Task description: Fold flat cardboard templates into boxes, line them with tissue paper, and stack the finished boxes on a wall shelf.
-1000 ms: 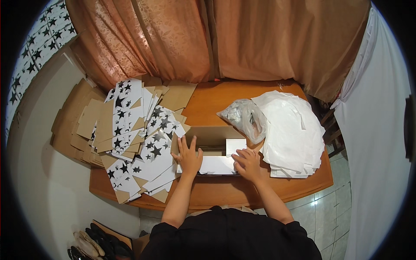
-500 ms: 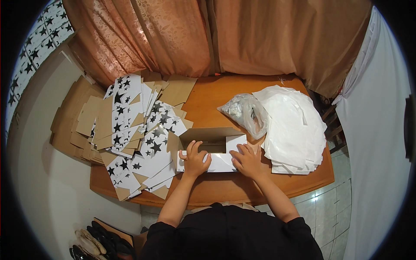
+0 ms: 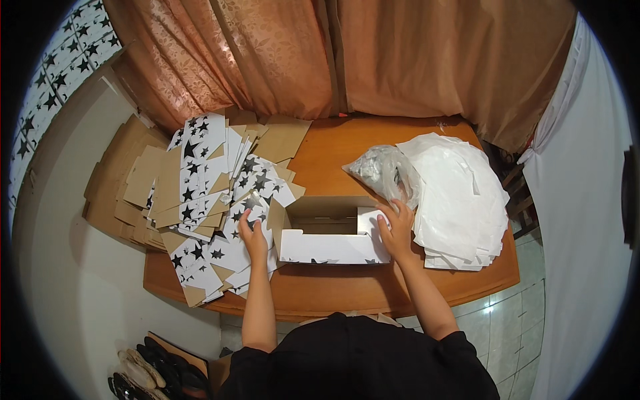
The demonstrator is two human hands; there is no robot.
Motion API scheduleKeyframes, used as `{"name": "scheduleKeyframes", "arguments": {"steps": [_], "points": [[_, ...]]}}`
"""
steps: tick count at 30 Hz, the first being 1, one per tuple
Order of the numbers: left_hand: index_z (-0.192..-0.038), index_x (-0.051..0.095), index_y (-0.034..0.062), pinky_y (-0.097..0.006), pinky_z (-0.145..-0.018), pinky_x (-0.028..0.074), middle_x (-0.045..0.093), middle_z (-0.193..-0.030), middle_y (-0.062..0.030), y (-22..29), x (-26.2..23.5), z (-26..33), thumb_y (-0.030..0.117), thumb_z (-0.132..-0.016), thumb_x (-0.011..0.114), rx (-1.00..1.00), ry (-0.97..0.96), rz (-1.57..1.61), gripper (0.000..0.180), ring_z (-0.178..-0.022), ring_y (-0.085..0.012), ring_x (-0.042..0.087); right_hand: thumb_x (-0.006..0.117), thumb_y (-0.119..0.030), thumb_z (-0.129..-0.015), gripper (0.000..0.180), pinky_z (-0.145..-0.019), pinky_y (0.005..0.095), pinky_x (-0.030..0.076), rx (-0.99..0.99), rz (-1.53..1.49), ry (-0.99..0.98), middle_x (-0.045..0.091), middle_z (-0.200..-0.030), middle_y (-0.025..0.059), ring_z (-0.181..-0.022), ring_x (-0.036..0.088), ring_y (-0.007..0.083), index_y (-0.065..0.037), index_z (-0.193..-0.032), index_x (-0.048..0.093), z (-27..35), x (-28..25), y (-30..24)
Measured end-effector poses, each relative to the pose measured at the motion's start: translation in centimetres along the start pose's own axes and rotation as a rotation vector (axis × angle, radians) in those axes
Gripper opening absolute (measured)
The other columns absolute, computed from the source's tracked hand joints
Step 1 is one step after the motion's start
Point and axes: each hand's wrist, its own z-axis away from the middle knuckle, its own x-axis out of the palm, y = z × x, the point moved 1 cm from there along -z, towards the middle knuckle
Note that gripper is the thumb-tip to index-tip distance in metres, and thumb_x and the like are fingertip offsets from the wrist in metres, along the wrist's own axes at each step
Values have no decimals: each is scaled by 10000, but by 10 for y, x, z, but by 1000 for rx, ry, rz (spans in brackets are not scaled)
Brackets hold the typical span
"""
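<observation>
A cardboard box (image 3: 335, 247), white outside with black stars and brown inside, stands with its top open in front of me. Its left end flap leans outward, while a white flap (image 3: 369, 220) folds in at its right end. My left hand (image 3: 253, 239) is just left of that left flap, over the star-printed sheets, thumb and fingers apart and holding nothing. At the box's right end, my right hand (image 3: 398, 232) has its fingers spread, the thumb at the white flap and fingertips near a clear plastic bag (image 3: 383, 172).
Flat star-printed cardboard pieces (image 3: 200, 160) are heaped on the left, beside more brown cardboard (image 3: 123, 193). A stack of white paper sheets (image 3: 460, 200) lies on the right of the wooden table (image 3: 327, 150). Orange curtains (image 3: 267, 60) hang behind; shoes (image 3: 160, 367) sit at lower left.
Both hands have come off the box's front wall. My left hand moved left, beyond the left flap; my right hand shifted to the right end. The front wall now shows fully.
</observation>
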Motion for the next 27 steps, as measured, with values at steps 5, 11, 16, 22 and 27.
{"name": "scheduleKeyframes", "arguments": {"steps": [5,11,16,22,27], "points": [[-1426,166,78,-314,-1035,272,334,-1382,-158,13,33,4,239,-831,628,-722,-638,479,770,-1274,-278,319,551,-219,-856,348,-1019,442,256,162,-292,-168,407,-1318,202,-1202,359,373,-171,-1199,585,-3,27,34],[-1408,186,5,-330,-1016,323,354,-1351,-233,3,46,26,236,-765,713,-447,-721,150,863,-1237,-286,386,523,-231,-872,441,-1036,448,256,150,-220,-230,372,-1348,238,-1222,353,400,-165,-1307,481,0,41,22],[-1353,306,-26,-314,-961,388,455,-1281,-223,0,43,29,209,-765,709,-390,-723,39,750,-1190,-283,453,525,-226,-867,426,-1023,444,274,121,-273,-177,414,-1311,222,-1201,379,388,-127,-1280,492,2,41,22],[-1352,311,-30,-330,-1004,337,428,-1315,-228,19,42,29,331,-820,644,-295,-672,-78,723,-1221,-289,421,515,-198,-872,262,-965,420,332,228,-461,-55,563,-1072,165,-1088,474,344,-44,-1061,612,3,39,30],[-1369,295,-18,-355,-1052,260,353,-1364,-240,-11,45,17,456,-873,522,-407,-628,267,723,-1265,-306,346,504,-162,-882,229,-926,394,366,186,-461,-60,604,-872,128,-1010,521,298,-8,-823,663,8,47,31]]}}
